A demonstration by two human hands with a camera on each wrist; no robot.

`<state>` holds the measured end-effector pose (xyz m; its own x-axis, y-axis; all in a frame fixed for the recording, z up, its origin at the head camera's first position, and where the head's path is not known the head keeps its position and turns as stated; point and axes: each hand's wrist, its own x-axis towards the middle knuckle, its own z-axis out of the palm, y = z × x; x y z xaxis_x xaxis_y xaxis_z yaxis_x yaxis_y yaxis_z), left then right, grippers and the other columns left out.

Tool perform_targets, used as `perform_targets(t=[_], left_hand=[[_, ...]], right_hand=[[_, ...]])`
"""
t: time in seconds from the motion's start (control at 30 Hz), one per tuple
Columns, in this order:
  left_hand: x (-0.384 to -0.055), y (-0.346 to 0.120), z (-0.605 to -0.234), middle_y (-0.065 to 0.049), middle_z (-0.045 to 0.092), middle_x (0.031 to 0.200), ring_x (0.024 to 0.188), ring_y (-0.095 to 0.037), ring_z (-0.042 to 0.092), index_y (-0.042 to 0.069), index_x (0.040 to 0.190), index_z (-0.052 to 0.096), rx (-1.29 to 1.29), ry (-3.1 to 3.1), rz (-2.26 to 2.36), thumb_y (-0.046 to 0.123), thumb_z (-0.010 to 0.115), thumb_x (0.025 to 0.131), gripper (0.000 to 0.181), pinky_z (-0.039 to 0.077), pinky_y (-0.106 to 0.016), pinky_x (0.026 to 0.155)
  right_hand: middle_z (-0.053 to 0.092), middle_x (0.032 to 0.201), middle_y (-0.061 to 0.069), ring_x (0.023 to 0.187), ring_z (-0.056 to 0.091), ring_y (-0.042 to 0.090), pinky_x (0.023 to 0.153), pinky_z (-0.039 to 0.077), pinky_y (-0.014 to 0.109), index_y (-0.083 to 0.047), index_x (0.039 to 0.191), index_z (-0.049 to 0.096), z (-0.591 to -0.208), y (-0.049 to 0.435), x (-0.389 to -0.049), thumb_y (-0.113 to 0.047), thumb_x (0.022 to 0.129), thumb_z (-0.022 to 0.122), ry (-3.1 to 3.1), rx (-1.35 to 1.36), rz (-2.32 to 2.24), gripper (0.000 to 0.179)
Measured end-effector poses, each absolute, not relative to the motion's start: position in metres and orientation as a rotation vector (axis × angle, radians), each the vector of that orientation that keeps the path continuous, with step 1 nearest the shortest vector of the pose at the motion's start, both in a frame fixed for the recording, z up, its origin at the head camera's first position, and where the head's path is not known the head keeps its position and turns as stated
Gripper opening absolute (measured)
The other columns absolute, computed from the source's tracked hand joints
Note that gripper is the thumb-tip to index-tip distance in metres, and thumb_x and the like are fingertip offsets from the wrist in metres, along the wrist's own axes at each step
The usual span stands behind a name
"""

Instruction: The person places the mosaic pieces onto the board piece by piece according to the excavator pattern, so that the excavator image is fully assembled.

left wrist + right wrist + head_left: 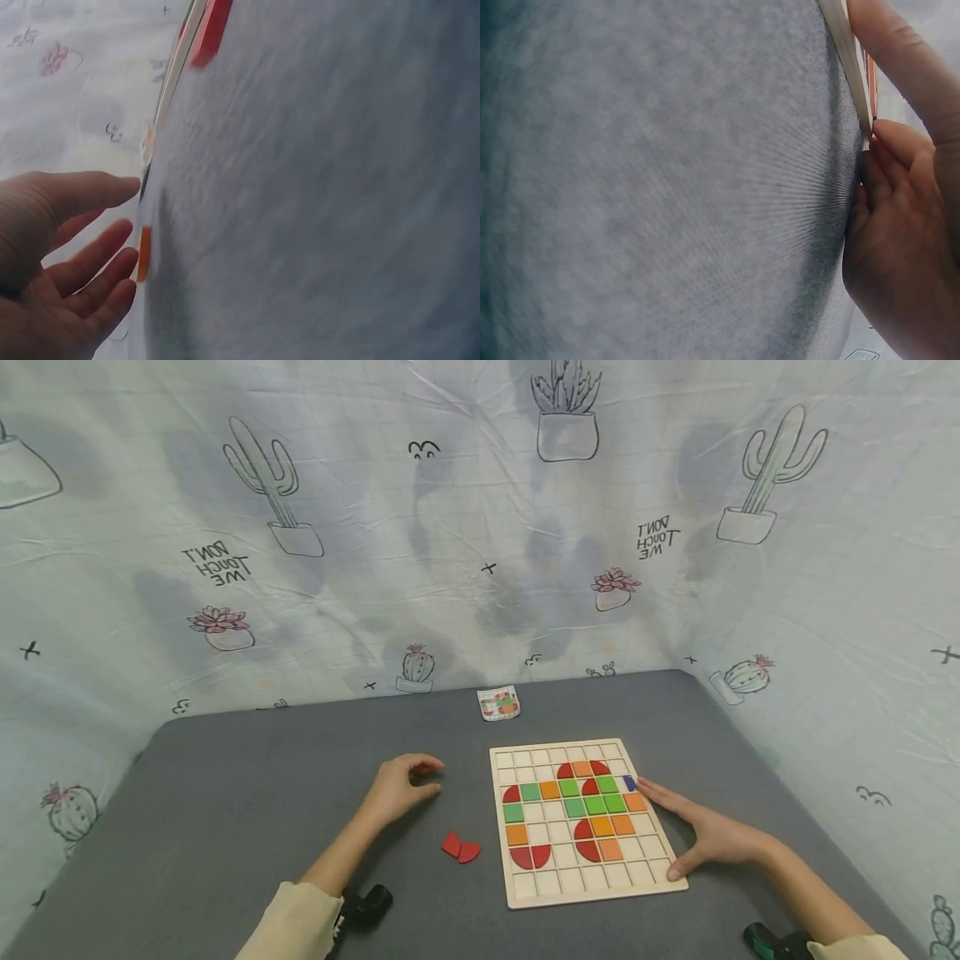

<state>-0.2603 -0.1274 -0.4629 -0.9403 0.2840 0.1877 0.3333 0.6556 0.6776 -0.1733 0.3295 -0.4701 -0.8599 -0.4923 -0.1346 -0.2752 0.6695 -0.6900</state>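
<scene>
My left hand (pixel 397 789) hovers over the table left of the board, thumb and fingers apart and loosely bent, with nothing between them. An orange piece (pixel 145 255) appears right by its fingertips in the left wrist view. Two red quarter-circle pieces (pixel 460 848) lie on the table below that hand. Along the right side of the wooden grid board (pixel 525 887), my right hand (pixel 712 835) is spread, its thumb on the near corner and its straight fingertips at the edge. Beside those fingertips sits a blue piece (pixel 629 783), partly covered. Green, orange and red pieces (pixel 595 804) fill several squares.
A small card (pixel 498 702) with a coloured pattern lies behind the board. The grey table (pixel 300 777) ends at a hanging cloth (pixel 450 527) printed with cacti, at the back and sides. Black wrist straps (pixel 367 906) are worn on both arms.
</scene>
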Motion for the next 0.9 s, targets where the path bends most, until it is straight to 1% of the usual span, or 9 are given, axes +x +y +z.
perform_targets(t=[0.07, 0.2, 0.27, 0.4, 0.5, 0.63, 0.9], left_hand=[[-0.264, -0.130, -0.462, -0.002, 0.067, 0.094, 0.090, -0.021, 0.061, 0.014, 0.097, 0.070, -0.505, -2.791, -1.147, 0.010, 0.078, 0.071, 0.027, 0.048, -0.040, 0.080], [-0.272, -0.135, -0.462, -0.004, 0.067, 0.096, 0.090, -0.022, 0.061, 0.012, 0.099, 0.070, -0.510, -2.802, -1.123, 0.009, 0.077, 0.072, 0.028, 0.047, -0.041, 0.080], [-0.275, -0.136, -0.463, -0.004, 0.066, 0.097, 0.091, -0.023, 0.060, 0.012, 0.099, 0.070, -0.512, -2.818, -1.101, 0.009, 0.077, 0.073, 0.027, 0.047, -0.041, 0.081], [-0.279, -0.138, -0.463, -0.004, 0.066, 0.099, 0.093, -0.023, 0.060, 0.012, 0.099, 0.070, -0.510, -2.843, -1.081, 0.008, 0.077, 0.073, 0.027, 0.047, -0.041, 0.082], [-0.281, -0.137, -0.465, -0.004, 0.066, 0.098, 0.092, -0.022, 0.060, 0.011, 0.099, 0.070, -0.515, -2.843, -1.064, 0.008, 0.077, 0.073, 0.027, 0.047, -0.040, 0.082], [-0.280, -0.136, -0.467, -0.003, 0.067, 0.095, 0.089, -0.020, 0.060, 0.011, 0.097, 0.070, -0.540, -2.838, -1.061, 0.007, 0.075, 0.074, 0.024, 0.048, -0.038, 0.079], [-0.262, -0.132, -0.468, 0.000, 0.066, 0.093, 0.086, -0.017, 0.059, 0.011, 0.097, 0.070, -0.654, -2.850, -1.049, 0.007, 0.075, 0.074, 0.023, 0.048, -0.036, 0.077]], right_hand=[[0.012, 0.152, 0.021, 0.117, 0.003, -0.026, 0.097, 0.031, 0.043, -0.016, 0.149, 0.014, -0.470, 0.330, -0.173, -0.028, 0.065, 0.083, 2.579, -0.613, -0.985, 0.109], [0.011, 0.152, 0.021, 0.117, 0.003, -0.026, 0.097, 0.031, 0.047, -0.016, 0.149, 0.014, -0.470, 0.330, -0.174, -0.027, 0.064, 0.083, 2.579, -0.615, -0.990, 0.110], [0.012, 0.152, 0.021, 0.118, 0.003, -0.025, 0.097, 0.031, 0.045, -0.016, 0.149, 0.014, -0.470, 0.330, -0.174, -0.028, 0.065, 0.083, 2.581, -0.619, -0.987, 0.109], [0.013, 0.152, 0.020, 0.118, 0.004, -0.026, 0.097, 0.032, 0.037, -0.016, 0.149, 0.015, -0.471, 0.329, -0.173, -0.028, 0.065, 0.082, 2.581, -0.624, -0.982, 0.109], [0.013, 0.151, 0.021, 0.118, 0.004, -0.027, 0.097, 0.032, 0.036, -0.016, 0.149, 0.015, -0.471, 0.330, -0.173, -0.027, 0.065, 0.083, 2.580, -0.622, -0.986, 0.109], [0.013, 0.151, 0.021, 0.118, 0.004, -0.026, 0.097, 0.032, 0.038, -0.015, 0.149, 0.015, -0.471, 0.329, -0.173, -0.027, 0.065, 0.083, 2.584, -0.631, -0.981, 0.109], [0.012, 0.151, 0.022, 0.117, 0.003, -0.026, 0.097, 0.031, 0.045, -0.015, 0.149, 0.015, -0.471, 0.329, -0.173, -0.027, 0.065, 0.083, 2.582, -0.617, -0.987, 0.109]])
